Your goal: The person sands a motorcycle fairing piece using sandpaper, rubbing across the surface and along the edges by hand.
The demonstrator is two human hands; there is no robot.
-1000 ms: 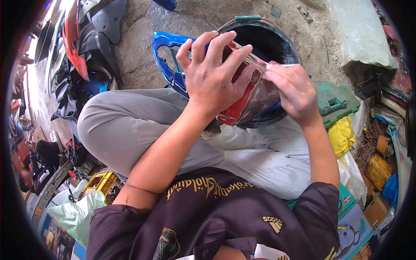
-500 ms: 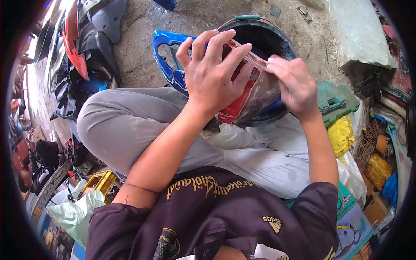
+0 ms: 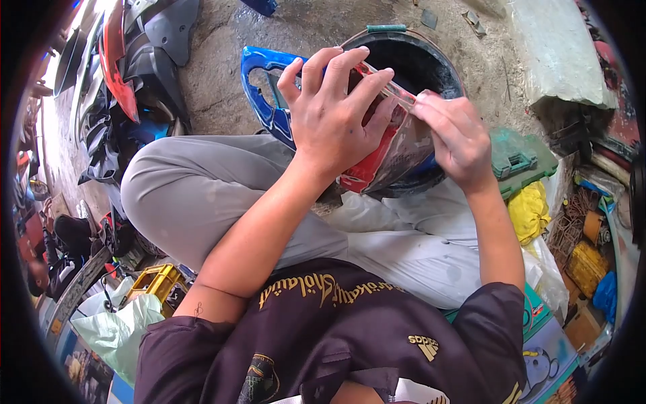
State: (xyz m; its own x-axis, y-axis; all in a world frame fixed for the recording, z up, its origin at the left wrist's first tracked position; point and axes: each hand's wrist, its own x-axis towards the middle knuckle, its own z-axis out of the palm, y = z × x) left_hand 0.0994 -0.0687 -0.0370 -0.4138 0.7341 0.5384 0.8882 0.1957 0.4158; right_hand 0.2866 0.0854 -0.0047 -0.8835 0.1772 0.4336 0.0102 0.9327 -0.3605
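Note:
A motorcycle body panel with a worn red face (image 3: pixel 369 167) and a blue, open-framed end (image 3: pixel 254 87) lies tilted across my lap, against a black bucket (image 3: pixel 441 64). My left hand (image 3: pixel 333 111) grips this panel from above, its fingers spread over the upper edge and the thumb low on the near side. At the right end of that red-and-white edge, my right hand (image 3: pixel 457 135) is closed in a pinch. Whatever sits between its fingertips is hidden. Part of the panel's surface between the hands looks scuffed grey.
Black and red fairing pieces (image 3: pixel 158 81) are piled at the left. A green case (image 3: pixel 518 161) and a yellow bag (image 3: pixel 528 212) lie on the right, beside a pale block (image 3: pixel 562 54). A yellow crate (image 3: pixel 158 283) stands lower left, near another person (image 3: pixel 64 246).
My right hand has shifted very slightly along the panel's edge. The left hand keeps its grip, and the panel stays nearly where it was.

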